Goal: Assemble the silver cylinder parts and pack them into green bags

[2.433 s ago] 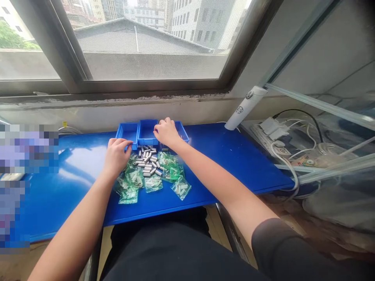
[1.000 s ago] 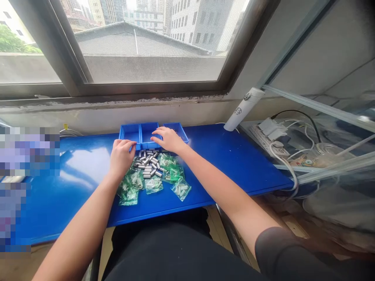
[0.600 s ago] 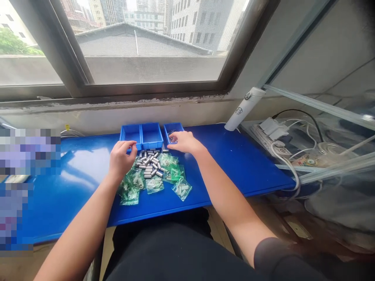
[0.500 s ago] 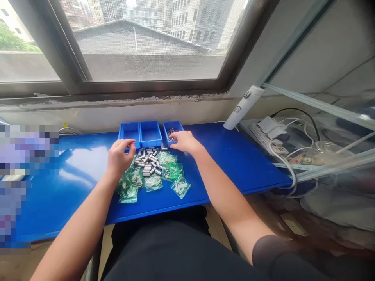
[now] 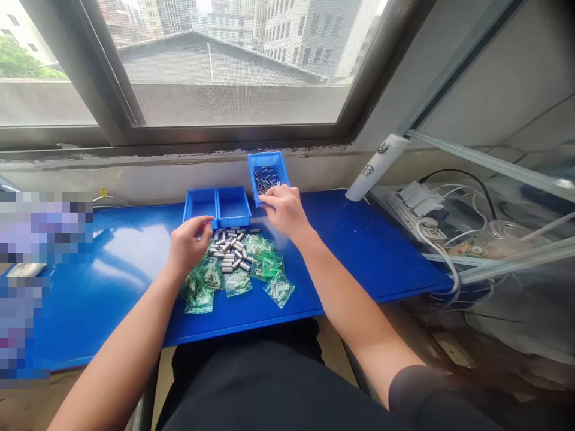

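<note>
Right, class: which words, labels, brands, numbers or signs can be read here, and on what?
No words or numbers are readable.
White cylindrical bottle: round dark emblem resembling the Starbucks logo; no legible lettering.
Small yellow square tag: too small to read.
White plastic power strip: any markings too small.
Blue plastic bin held by the right hand: none visible.
</note>
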Available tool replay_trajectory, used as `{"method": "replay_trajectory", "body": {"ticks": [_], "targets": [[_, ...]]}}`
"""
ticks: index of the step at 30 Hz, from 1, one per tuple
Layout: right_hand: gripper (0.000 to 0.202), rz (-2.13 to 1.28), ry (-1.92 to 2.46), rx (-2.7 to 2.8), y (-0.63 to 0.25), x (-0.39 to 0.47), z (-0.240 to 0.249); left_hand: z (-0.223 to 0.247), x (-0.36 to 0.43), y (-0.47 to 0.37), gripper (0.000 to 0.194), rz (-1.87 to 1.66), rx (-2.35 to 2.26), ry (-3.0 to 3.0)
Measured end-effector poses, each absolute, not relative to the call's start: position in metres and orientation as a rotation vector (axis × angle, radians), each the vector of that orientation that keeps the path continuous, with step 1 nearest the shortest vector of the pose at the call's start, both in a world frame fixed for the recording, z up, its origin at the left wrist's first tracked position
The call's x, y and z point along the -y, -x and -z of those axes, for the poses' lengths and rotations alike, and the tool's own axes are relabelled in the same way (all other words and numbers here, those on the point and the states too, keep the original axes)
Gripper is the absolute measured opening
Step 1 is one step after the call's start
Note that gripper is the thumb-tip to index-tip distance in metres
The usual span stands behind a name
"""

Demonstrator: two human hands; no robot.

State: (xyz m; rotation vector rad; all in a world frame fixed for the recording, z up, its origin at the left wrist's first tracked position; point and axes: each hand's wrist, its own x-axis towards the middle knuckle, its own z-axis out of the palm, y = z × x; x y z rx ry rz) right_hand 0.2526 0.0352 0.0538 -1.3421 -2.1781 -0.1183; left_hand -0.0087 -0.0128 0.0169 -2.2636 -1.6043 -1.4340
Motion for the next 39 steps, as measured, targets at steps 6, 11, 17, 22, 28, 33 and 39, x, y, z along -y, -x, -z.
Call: {"method": "replay_trajectory", "body": {"ticks": [6,11,17,22,28,33,39], "targets": [[0.035,0.142,0.896,2.325,-0.220,-0.012,-0.048,-0.014,0.014,0.010,0.056,1.701,1.652,2.465],[0.036,0.138,0.671,2.419,-0.202,-0.002,-0.035,-0.007,0.009,0.013,0.085,1.880,1.624,2.501],[0.037,0.133,0.629,2.465,-0.204,-0.004,-0.033,-0.004,0.007,0.010,0.093,2.003,1.573,2.509],[0.036,0.121,0.650,2.476,-0.202,-0.004,-0.033,-0.004,0.008,0.004,0.092,2.031,1.618,2.455],[0.018,-0.035,0.724,2.318,-0.202,-0.004,-0.034,-0.011,0.013,0.002,0.086,1.998,1.591,2.417],[0.030,-0.608,1.083,1.977,-0.205,-0.014,-0.032,-0.015,0.014,0.008,0.088,1.902,1.596,2.318],[0.026,-1.500,1.193,1.465,-0.200,-0.018,-0.037,-0.012,0.013,0.010,0.092,1.816,1.416,2.322]]}}
